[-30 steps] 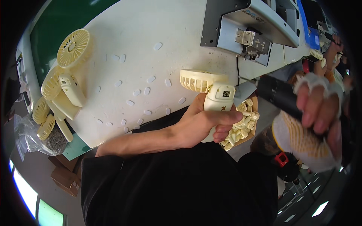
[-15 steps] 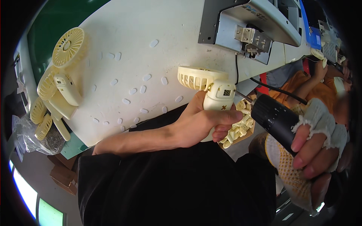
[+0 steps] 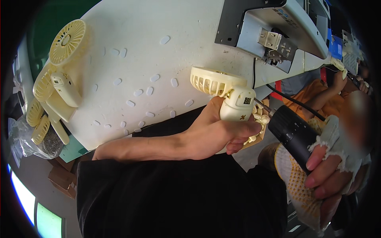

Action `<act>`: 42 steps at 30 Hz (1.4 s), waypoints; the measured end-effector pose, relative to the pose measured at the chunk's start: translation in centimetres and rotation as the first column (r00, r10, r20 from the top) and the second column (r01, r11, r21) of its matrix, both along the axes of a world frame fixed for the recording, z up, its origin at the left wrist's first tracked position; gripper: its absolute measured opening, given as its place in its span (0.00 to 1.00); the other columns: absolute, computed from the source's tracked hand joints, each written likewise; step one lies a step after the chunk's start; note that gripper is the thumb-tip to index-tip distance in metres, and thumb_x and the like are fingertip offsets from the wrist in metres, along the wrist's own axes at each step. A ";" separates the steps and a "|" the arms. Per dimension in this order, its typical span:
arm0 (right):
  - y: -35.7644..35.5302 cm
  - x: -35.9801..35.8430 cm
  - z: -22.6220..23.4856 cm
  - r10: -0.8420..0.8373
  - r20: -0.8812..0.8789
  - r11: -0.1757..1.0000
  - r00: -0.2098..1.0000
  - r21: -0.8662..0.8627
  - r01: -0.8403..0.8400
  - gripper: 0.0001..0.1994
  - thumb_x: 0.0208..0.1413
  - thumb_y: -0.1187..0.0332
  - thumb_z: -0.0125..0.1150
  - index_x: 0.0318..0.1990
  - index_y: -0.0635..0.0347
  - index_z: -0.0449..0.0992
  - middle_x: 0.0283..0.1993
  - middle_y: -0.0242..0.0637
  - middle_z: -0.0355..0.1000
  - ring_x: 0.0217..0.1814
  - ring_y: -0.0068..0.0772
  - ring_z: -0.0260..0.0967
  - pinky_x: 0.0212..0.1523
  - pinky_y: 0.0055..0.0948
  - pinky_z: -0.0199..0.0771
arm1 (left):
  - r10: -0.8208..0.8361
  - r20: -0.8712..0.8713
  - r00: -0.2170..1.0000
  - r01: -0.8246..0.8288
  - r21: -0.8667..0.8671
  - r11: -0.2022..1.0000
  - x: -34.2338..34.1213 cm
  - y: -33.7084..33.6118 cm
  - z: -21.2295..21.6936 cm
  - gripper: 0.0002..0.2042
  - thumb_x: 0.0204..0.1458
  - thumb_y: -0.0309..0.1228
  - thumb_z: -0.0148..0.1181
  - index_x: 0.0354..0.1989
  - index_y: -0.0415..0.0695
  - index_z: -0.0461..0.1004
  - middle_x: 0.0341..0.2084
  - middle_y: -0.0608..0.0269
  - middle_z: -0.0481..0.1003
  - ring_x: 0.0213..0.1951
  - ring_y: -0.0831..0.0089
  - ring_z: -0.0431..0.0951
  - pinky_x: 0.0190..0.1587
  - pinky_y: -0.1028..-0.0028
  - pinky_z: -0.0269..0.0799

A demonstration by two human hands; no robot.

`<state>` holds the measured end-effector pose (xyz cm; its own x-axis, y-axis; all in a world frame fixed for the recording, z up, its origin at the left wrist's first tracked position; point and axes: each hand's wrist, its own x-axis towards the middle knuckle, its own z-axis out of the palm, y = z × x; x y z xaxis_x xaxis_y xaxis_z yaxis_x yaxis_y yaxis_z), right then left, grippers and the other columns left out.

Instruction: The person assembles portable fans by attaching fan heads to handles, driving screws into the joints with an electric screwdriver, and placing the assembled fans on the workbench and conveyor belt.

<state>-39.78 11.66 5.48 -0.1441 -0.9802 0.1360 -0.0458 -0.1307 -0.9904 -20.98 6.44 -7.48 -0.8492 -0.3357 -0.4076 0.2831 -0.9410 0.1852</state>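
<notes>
Fan (image 3: 236, 105) of cream plastic is held in the left hand (image 3: 216, 133), raised near the front edge of the white surface (image 3: 139, 23). Its round head is tipped back away from the person, and the handle comes down into the grip, with a small dark display at the top. The left fingers are closed around the handle, the thumb lying across its front.

Over to the right, the right hand (image 3: 337, 170), in a torn white glove with yellow dots, is wrapped around a black screwdriver (image 3: 291, 133); bare fingers (image 3: 317, 174) stick out of the glove and curl over the tool. The thin tip reaches the fan's right side, just beside the display; whether it sits in a screw cannot be told. A black cable (image 3: 295, 96) runs behind the tool.

Below the fan, partly hidden by the left hand, a box holds small cream parts (image 3: 260, 119). Small white oval pieces (image 3: 154, 77) lie scattered on the surface. More cream fans (image 3: 68, 39) are grouped at its left end, near a clear plastic bag (image 3: 29, 144). A grey metal machine (image 3: 270, 20) stands at the back right.
</notes>
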 end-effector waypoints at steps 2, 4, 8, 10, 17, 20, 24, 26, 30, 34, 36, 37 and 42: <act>-0.9 -3.3 -0.7 0.408 0.052 0.911 0.911 -0.093 -0.403 0.14 0.56 0.64 0.55 0.47 0.51 0.62 0.22 0.19 0.61 0.26 0.20 0.59 0.42 0.32 0.61 | 0.004 0.000 1.000 -0.004 -0.002 1.000 0.1 0.1 0.1 0.09 0.54 0.25 0.58 0.24 0.41 0.66 0.13 0.67 0.64 0.15 0.79 0.63 0.18 0.74 0.60; -0.4 -2.1 -0.9 0.355 0.064 0.931 0.933 -0.113 -0.346 0.13 0.57 0.63 0.54 0.47 0.51 0.62 0.23 0.21 0.61 0.27 0.21 0.60 0.41 0.34 0.62 | 0.005 0.041 0.999 -0.005 0.007 1.000 0.1 0.6 -0.1 0.09 0.54 0.25 0.59 0.24 0.41 0.66 0.13 0.67 0.64 0.15 0.78 0.63 0.19 0.74 0.60; 0.5 2.4 -0.9 0.162 0.142 0.978 0.976 -0.153 -0.140 0.11 0.60 0.59 0.53 0.46 0.48 0.63 0.25 0.27 0.64 0.29 0.28 0.63 0.37 0.41 0.69 | 0.024 0.006 1.000 -0.024 0.054 0.998 0.9 0.7 -0.5 0.10 0.54 0.25 0.61 0.25 0.42 0.66 0.16 0.68 0.63 0.18 0.77 0.65 0.22 0.72 0.63; 0.5 2.4 -1.3 0.134 0.185 0.977 0.974 -0.186 -0.099 0.10 0.61 0.58 0.53 0.45 0.47 0.63 0.25 0.29 0.65 0.30 0.29 0.64 0.35 0.43 0.70 | 0.079 0.093 0.993 -0.045 -0.321 0.946 2.3 0.6 -1.6 0.10 0.53 0.25 0.63 0.26 0.41 0.67 0.18 0.68 0.64 0.20 0.77 0.67 0.24 0.72 0.64; 4.5 -0.4 -2.0 -0.022 0.313 0.984 0.950 -0.159 0.075 0.14 0.57 0.64 0.61 0.46 0.49 0.63 0.23 0.22 0.63 0.29 0.22 0.64 0.46 0.30 0.59 | 0.144 0.209 0.967 0.200 -0.977 0.078 8.3 -1.5 -2.9 0.12 0.45 0.29 0.69 0.39 0.46 0.76 0.35 0.62 0.77 0.38 0.65 0.77 0.40 0.69 0.73; 3.7 -0.8 -5.4 0.087 0.374 0.980 0.923 -0.197 -0.013 0.18 0.56 0.68 0.61 0.48 0.48 0.58 0.23 0.30 0.66 0.25 0.28 0.65 0.39 0.37 0.67 | 0.160 0.354 0.922 0.367 -0.928 -0.065 9.1 -1.6 -3.8 0.19 0.42 0.30 0.63 0.46 0.48 0.76 0.44 0.60 0.76 0.49 0.62 0.75 0.54 0.66 0.70; 3.1 -1.4 -7.0 0.187 0.376 0.980 0.908 -0.130 -0.148 0.16 0.57 0.72 0.57 0.47 0.49 0.58 0.23 0.31 0.65 0.26 0.28 0.64 0.41 0.40 0.64 | 0.324 0.364 0.873 0.414 -0.905 -0.099 8.7 -4.6 -1.4 0.15 0.46 0.35 0.67 0.43 0.48 0.78 0.40 0.60 0.77 0.46 0.61 0.77 0.50 0.64 0.71; 3.3 -0.8 -7.7 0.136 0.389 0.988 0.911 -0.127 -0.093 0.15 0.57 0.72 0.56 0.47 0.49 0.58 0.23 0.30 0.65 0.27 0.28 0.64 0.42 0.39 0.64 | 0.503 0.506 0.701 0.548 -0.833 0.074 7.7 -7.8 0.3 0.16 0.48 0.42 0.67 0.42 0.46 0.78 0.35 0.58 0.78 0.40 0.62 0.78 0.46 0.63 0.73; 3.7 -0.6 -7.9 0.123 0.403 0.987 0.907 -0.146 -0.069 0.13 0.58 0.72 0.53 0.47 0.50 0.59 0.24 0.29 0.63 0.29 0.28 0.64 0.42 0.36 0.63 | 0.689 0.518 0.507 0.734 -0.679 -0.030 7.6 -19.4 1.3 0.15 0.51 0.38 0.59 0.40 0.38 0.73 0.36 0.43 0.78 0.41 0.45 0.77 0.43 0.57 0.71; 3.3 -2.0 -8.5 0.239 0.429 0.966 0.871 -0.192 -0.171 0.15 0.56 0.74 0.54 0.49 0.50 0.60 0.25 0.29 0.65 0.28 0.29 0.66 0.41 0.38 0.65 | 0.811 0.576 0.102 0.969 -0.240 0.049 7.7 -27.5 -0.4 0.21 0.53 0.51 0.54 0.41 0.44 0.75 0.38 0.44 0.78 0.45 0.49 0.78 0.44 0.58 0.74; 3.4 -2.7 -8.6 0.232 0.466 0.969 0.854 -0.190 -0.159 0.16 0.56 0.75 0.54 0.50 0.50 0.60 0.25 0.30 0.66 0.28 0.29 0.66 0.41 0.38 0.66 | 0.929 0.370 0.013 0.977 -0.203 0.067 8.1 -28.1 -0.6 0.26 0.54 0.57 0.52 0.40 0.44 0.78 0.34 0.45 0.79 0.41 0.48 0.80 0.42 0.58 0.75; 3.3 -3.8 -8.9 0.300 0.425 0.951 0.854 -0.201 -0.234 0.16 0.56 0.75 0.55 0.50 0.50 0.60 0.25 0.30 0.66 0.28 0.29 0.66 0.40 0.38 0.66 | 0.955 0.294 0.029 0.969 -0.244 0.045 9.1 -27.9 -0.1 0.27 0.54 0.58 0.51 0.40 0.43 0.78 0.33 0.43 0.79 0.40 0.47 0.80 0.41 0.57 0.75; 6.2 -4.7 -10.0 0.122 0.456 0.986 0.881 -0.154 -0.057 0.16 0.55 0.76 0.57 0.48 0.50 0.61 0.23 0.30 0.66 0.25 0.30 0.67 0.38 0.36 0.67 | 0.790 0.415 -0.451 0.867 -0.006 0.498 10.0 -13.2 9.8 0.24 0.56 0.49 0.56 0.35 0.35 0.76 0.36 0.36 0.77 0.43 0.48 0.78 0.42 0.58 0.72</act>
